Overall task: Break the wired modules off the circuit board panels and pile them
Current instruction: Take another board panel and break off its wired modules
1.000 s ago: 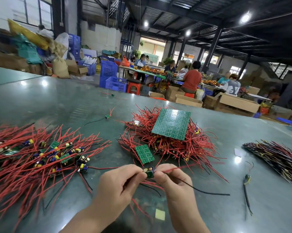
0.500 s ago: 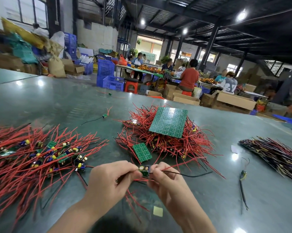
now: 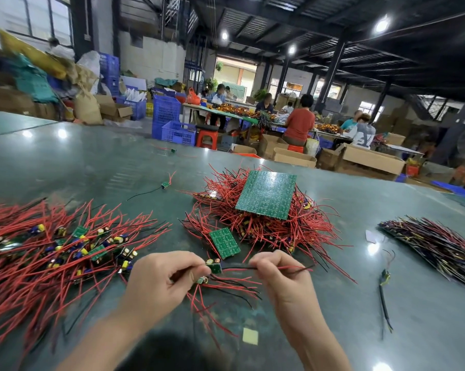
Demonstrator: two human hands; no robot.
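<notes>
My left hand (image 3: 160, 281) pinches a small green wired module (image 3: 214, 266) by its edge, and a second module (image 3: 202, 280) shows just below its fingers. My right hand (image 3: 279, 274) pinches the module's red and black wires (image 3: 295, 268), a short way right of the board. Behind my hands lies a small green panel piece (image 3: 224, 242). A large green circuit board panel (image 3: 266, 194) rests on a heap of red-wired panels (image 3: 293, 226). To the left spreads the pile of separated modules (image 3: 65, 250) with red wires.
The green table (image 3: 92, 162) carries a dark bundle of wires (image 3: 435, 245) at the right, a loose module (image 3: 165, 184) farther back, a stray wired part (image 3: 384, 279) and a yellow scrap (image 3: 250, 336). People work at tables and boxes behind.
My hands have drawn apart: the right hand slid out along the wires, away from the module that the left hand holds. The view has shifted slightly.
</notes>
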